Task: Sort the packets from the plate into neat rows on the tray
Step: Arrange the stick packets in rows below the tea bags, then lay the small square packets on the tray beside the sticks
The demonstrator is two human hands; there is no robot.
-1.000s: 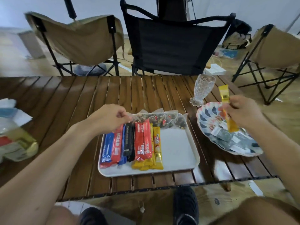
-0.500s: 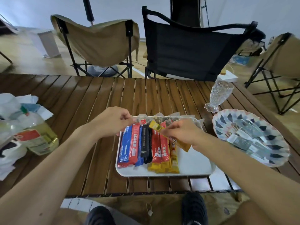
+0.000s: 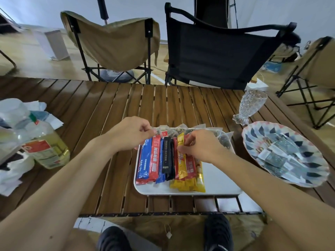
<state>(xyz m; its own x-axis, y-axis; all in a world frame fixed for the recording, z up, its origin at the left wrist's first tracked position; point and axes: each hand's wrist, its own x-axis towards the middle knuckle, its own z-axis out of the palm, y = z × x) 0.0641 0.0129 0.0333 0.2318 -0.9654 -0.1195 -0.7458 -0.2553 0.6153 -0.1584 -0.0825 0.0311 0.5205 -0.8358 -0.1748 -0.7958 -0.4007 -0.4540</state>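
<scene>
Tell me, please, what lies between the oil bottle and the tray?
Head view: only bare table slats lie between the oil bottle and the tray, with the left forearm stretched above them.

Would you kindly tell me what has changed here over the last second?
The right hand carried the yellow packet from above the plate leftwards to the tray and now lays it on the row of stick packets, still pinching its top end. The left hand stayed at the tray's far edge, pinching a clear packet. Plate, glass and bottle have not moved.
</scene>
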